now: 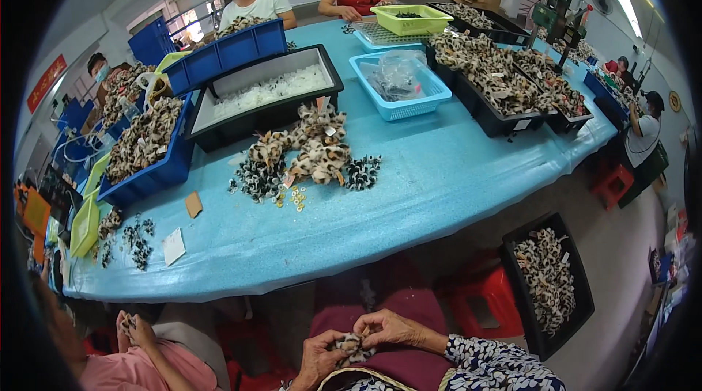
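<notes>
Leopard-print piece [354, 346] between both hands' fingertips

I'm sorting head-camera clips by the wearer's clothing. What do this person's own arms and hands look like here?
Both hands are bare, with no gloves: the left hand and the right hand. No rings or watch are clear enough to tell. The right forearm wears a dark blue sleeve with a white floral print; a bit of the same print shows by the left wrist.

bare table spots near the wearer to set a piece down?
Free: the blue table along its near edge, from the leopard-print pile across to the right end, in front of the light-blue basket. Crowded: the far side with its black trays, and the left end beside the blue bin.
</notes>
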`<state>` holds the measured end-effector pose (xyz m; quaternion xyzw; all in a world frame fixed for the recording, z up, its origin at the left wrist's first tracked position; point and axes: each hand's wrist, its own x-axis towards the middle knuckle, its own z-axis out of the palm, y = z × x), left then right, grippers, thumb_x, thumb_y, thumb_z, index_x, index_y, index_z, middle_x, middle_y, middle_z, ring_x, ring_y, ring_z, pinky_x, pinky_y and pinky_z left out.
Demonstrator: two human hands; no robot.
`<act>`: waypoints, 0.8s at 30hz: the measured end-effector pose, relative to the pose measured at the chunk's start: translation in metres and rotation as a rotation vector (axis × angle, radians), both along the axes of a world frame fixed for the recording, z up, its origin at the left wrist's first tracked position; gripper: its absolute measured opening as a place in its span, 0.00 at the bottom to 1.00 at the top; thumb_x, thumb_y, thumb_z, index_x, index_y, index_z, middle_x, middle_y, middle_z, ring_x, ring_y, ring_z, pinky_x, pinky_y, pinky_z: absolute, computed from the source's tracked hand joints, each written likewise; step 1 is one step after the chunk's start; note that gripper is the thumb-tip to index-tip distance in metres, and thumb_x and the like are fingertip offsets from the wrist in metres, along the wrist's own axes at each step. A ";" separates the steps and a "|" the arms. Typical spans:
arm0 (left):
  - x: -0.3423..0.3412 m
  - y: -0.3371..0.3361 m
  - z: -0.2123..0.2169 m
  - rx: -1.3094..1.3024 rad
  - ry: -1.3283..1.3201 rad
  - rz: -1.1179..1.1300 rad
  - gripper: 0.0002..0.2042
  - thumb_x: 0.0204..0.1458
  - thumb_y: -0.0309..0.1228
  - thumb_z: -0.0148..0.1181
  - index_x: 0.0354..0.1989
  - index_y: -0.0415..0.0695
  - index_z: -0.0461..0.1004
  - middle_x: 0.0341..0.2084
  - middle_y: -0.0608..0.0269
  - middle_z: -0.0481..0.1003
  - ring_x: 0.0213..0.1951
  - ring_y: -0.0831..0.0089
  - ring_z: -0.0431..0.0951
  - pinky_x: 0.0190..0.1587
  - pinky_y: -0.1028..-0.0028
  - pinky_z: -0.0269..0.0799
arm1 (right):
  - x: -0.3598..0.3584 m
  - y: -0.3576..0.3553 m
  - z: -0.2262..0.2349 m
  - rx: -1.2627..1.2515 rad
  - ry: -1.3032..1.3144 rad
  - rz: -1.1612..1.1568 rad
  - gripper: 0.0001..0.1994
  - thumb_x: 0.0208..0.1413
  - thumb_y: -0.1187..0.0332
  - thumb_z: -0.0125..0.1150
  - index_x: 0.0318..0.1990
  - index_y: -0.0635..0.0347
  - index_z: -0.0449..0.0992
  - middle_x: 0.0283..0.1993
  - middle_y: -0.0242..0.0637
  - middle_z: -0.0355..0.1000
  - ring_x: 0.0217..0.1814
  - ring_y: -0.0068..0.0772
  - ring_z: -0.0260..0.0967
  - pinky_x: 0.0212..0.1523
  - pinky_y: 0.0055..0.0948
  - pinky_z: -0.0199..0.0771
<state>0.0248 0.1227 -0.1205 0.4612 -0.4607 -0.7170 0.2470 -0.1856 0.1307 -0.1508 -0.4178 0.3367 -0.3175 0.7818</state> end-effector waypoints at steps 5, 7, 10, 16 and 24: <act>0.009 0.016 -0.012 -0.050 -0.017 0.136 0.04 0.43 0.18 0.63 0.29 0.33 0.76 0.24 0.59 0.78 0.26 0.80 0.76 0.28 0.81 0.74 | 0.012 0.015 -0.007 -0.042 0.008 -0.021 0.07 0.50 0.72 0.63 0.35 0.64 0.73 0.30 0.27 0.72 0.30 0.12 0.67 0.29 0.15 0.67; 0.016 0.029 -0.019 -0.081 -0.066 0.154 0.05 0.42 0.18 0.63 0.29 0.33 0.77 0.23 0.58 0.78 0.25 0.79 0.77 0.28 0.80 0.74 | 0.019 0.025 -0.008 -0.108 -0.012 -0.018 0.06 0.51 0.73 0.62 0.35 0.64 0.74 0.30 0.26 0.73 0.30 0.12 0.67 0.29 0.14 0.67; 0.021 0.040 -0.046 -0.054 -0.085 0.186 0.05 0.42 0.17 0.63 0.29 0.32 0.76 0.24 0.58 0.78 0.26 0.79 0.77 0.30 0.80 0.74 | 0.023 0.041 -0.019 -0.112 -0.101 -0.039 0.07 0.51 0.73 0.62 0.37 0.65 0.74 0.35 0.30 0.72 0.37 0.15 0.67 0.39 0.16 0.68; 0.000 0.008 -0.012 -0.563 0.014 0.201 0.09 0.39 0.23 0.66 0.30 0.37 0.75 0.27 0.57 0.76 0.32 0.72 0.76 0.36 0.74 0.72 | 0.009 0.011 0.021 -0.336 0.112 -0.196 0.08 0.45 0.76 0.64 0.34 0.63 0.72 0.34 0.30 0.68 0.39 0.19 0.66 0.41 0.22 0.67; -0.002 -0.029 0.034 -1.383 -0.185 0.081 0.16 0.30 0.13 0.55 0.32 0.41 0.70 0.34 0.58 0.75 0.39 0.58 0.75 0.39 0.66 0.71 | 0.019 -0.016 0.072 -0.751 0.268 -0.422 0.11 0.33 0.83 0.66 0.28 0.62 0.74 0.30 0.36 0.69 0.32 0.30 0.66 0.32 0.25 0.66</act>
